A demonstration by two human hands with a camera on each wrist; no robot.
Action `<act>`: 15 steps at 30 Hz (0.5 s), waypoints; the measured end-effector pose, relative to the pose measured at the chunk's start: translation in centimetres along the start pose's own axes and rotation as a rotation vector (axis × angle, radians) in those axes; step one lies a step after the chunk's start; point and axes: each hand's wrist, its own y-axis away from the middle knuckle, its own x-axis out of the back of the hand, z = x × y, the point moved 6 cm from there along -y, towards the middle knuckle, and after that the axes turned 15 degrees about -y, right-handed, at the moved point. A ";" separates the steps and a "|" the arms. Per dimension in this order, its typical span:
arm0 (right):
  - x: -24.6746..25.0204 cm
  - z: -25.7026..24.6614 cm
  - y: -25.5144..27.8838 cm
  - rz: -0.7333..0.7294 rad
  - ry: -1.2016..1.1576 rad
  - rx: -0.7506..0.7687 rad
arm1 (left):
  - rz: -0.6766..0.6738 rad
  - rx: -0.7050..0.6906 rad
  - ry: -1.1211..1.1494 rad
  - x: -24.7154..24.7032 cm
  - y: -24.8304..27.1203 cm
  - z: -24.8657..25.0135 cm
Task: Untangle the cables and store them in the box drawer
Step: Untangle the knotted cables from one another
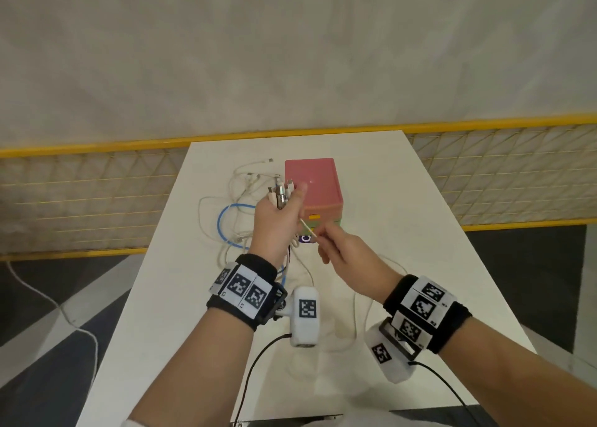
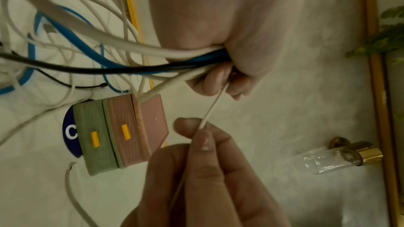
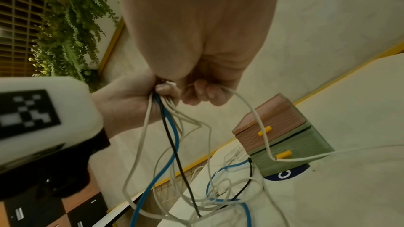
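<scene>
White table (image 1: 403,233), left grip (image 1: 277,220) clutching cable bundle (image 1: 281,194), right grip (image 1: 342,249) pinching white cable (image 1: 307,226)

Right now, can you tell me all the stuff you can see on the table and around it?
box: one, pink top and pink drawer over a green drawer, yellow handles, far middle of the table, both drawers shut
white cables: several, tangled left of the box, their ends bunched in the left hand
thin white cable: one, stretched between both hands
blue cable: one, looped on the table, left
black cable: one, hanging from the bunch
sticker: one, dark blue with a white C, under the box
table: one, white
fence: one, yellow mesh, behind the table
left hand: grips the cable ends
right hand: pinches the thin white cable
</scene>
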 end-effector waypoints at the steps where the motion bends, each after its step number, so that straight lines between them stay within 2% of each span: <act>1: -0.3 0.1 0.0 -0.030 -0.003 -0.018 | 0.025 0.011 -0.019 0.4 0.1 0.3; 3: -0.8 0.7 0.3 -0.114 0.028 -0.062 | 0.047 0.047 0.099 1.2 0.2 0.8; 5: -0.2 1.8 0.7 -0.164 0.110 -0.116 | 0.036 0.013 0.310 2.6 0.1 1.9; 8: 2.7 3.5 0.9 -0.092 0.173 -0.196 | -0.012 -0.094 0.398 5.7 -0.6 3.2; 10: 5.0 3.5 0.1 0.035 0.181 -0.198 | -0.076 -0.124 0.235 6.2 -0.3 3.7; 12: 6.5 1.9 -1.1 0.148 0.154 -0.140 | -0.184 -0.118 -0.060 4.5 0.8 3.9; 15: 6.4 -1.7 -3.3 0.162 0.042 -0.006 | -0.333 -0.060 -0.337 0.8 2.2 2.8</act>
